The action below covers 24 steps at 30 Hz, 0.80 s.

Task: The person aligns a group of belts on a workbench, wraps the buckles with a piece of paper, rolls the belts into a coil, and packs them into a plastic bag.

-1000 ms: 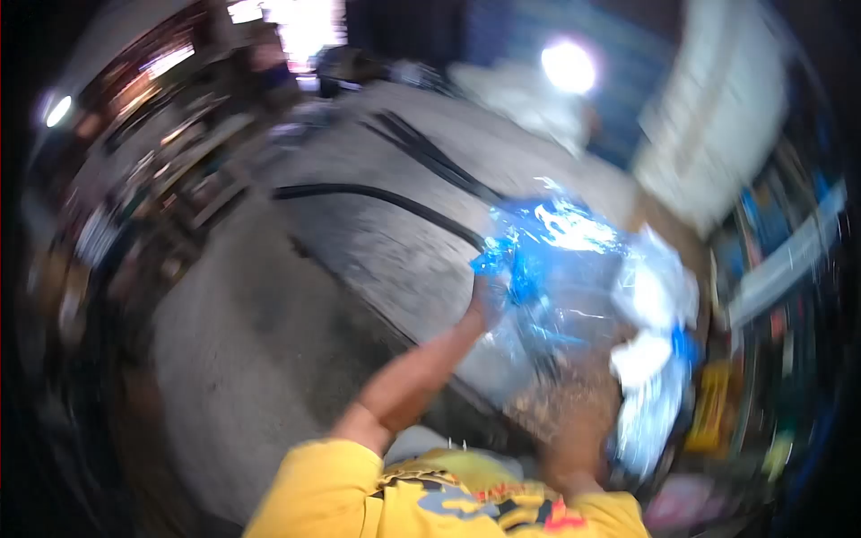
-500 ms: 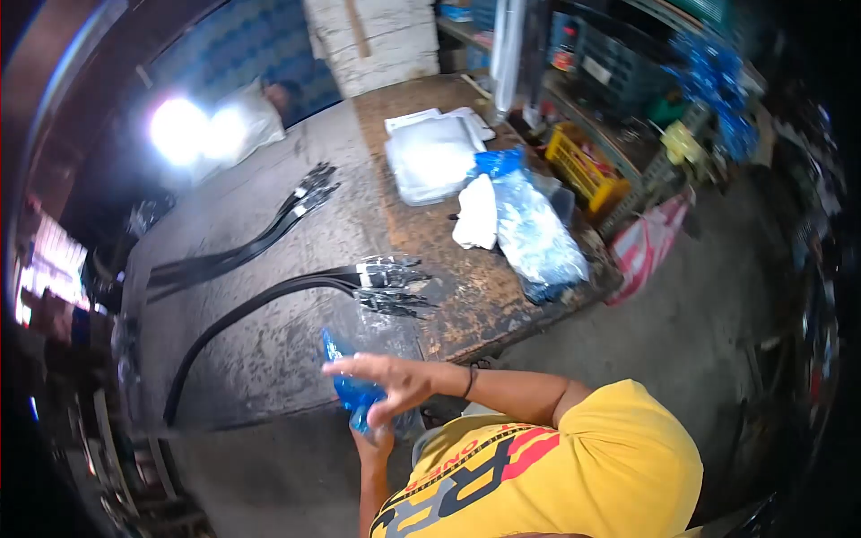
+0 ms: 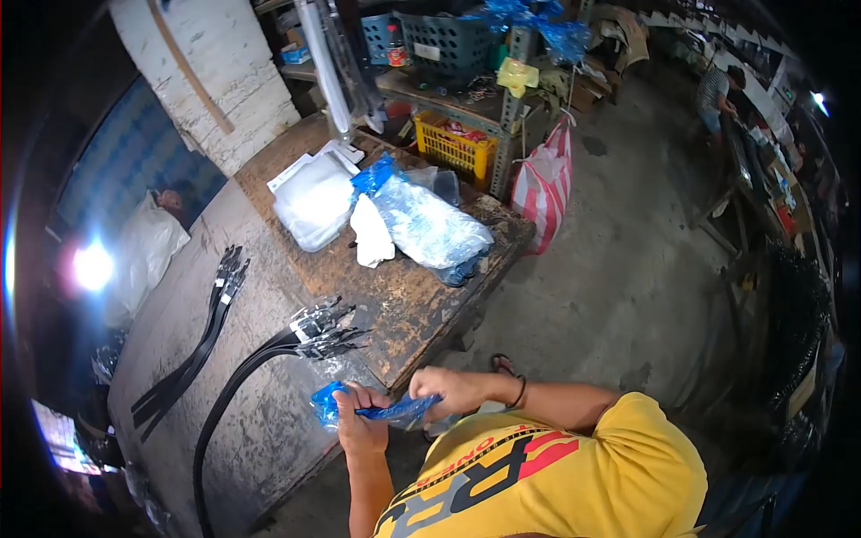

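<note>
A piece of blue plastic film (image 3: 399, 411) stretches between my two hands above the front edge of the table. My left hand (image 3: 362, 425) is closed around it, with a crumpled part of the film bunched out on its far side. Pinched in my right hand (image 3: 447, 393) is the other end, drawn out to the right. Just beyond my hands, a bundle of long black strips (image 3: 242, 369) lies curved on the table, its ends wrapped in clear plastic (image 3: 323, 330). A second bundle of black strips (image 3: 202, 336) rests farther left.
On the worn table (image 3: 399, 332) lie a stack of clear plastic bags (image 3: 314, 202), a white cloth (image 3: 371, 233) and a filled plastic bag (image 3: 435, 224). Behind stand a yellow crate (image 3: 455, 146) and a red-striped sack (image 3: 544, 184). Another person (image 3: 717, 94) is at the far right.
My right hand, earlier spread over the blue film, has closed on one end and moved right, stretching it. My left hand keeps its hold. The view has turned to the right.
</note>
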Each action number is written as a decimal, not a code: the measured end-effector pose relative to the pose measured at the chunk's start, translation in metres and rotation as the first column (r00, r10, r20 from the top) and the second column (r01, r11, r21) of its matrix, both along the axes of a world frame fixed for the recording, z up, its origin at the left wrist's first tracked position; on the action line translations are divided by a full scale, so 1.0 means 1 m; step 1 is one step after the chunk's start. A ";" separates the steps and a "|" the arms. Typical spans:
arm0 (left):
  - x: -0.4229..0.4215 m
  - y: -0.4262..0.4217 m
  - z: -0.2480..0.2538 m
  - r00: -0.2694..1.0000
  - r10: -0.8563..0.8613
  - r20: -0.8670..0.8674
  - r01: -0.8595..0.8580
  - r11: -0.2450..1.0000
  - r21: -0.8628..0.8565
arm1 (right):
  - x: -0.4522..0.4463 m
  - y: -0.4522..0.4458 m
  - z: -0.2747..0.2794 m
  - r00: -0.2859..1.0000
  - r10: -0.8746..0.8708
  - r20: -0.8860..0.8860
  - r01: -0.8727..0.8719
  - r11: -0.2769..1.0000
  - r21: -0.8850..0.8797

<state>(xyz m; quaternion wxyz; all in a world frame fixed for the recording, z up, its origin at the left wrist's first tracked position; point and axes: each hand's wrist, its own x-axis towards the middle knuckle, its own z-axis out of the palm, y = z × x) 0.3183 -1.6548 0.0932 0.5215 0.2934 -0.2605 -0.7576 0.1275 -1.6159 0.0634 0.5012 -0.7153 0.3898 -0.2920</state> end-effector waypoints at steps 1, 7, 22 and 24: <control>-0.011 0.003 0.000 1.000 -0.010 0.014 0.010 1.000 -0.002 | -0.012 0.003 -0.004 0.983 -0.139 0.118 0.174 0.910 -0.376; -0.093 0.001 -0.001 0.945 -0.135 -0.298 0.110 0.989 -0.102 | -0.094 0.040 0.007 0.947 -0.193 0.257 0.065 0.897 0.437; -0.252 -0.009 -0.002 0.623 -0.433 0.651 0.644 0.756 -0.114 | -0.268 0.119 0.003 0.955 -0.290 -0.067 0.296 0.907 0.300; -0.266 -0.015 -0.018 0.624 -0.387 0.679 0.656 0.732 -0.186 | -0.273 0.130 -0.005 0.955 -0.298 -0.012 0.280 0.882 0.379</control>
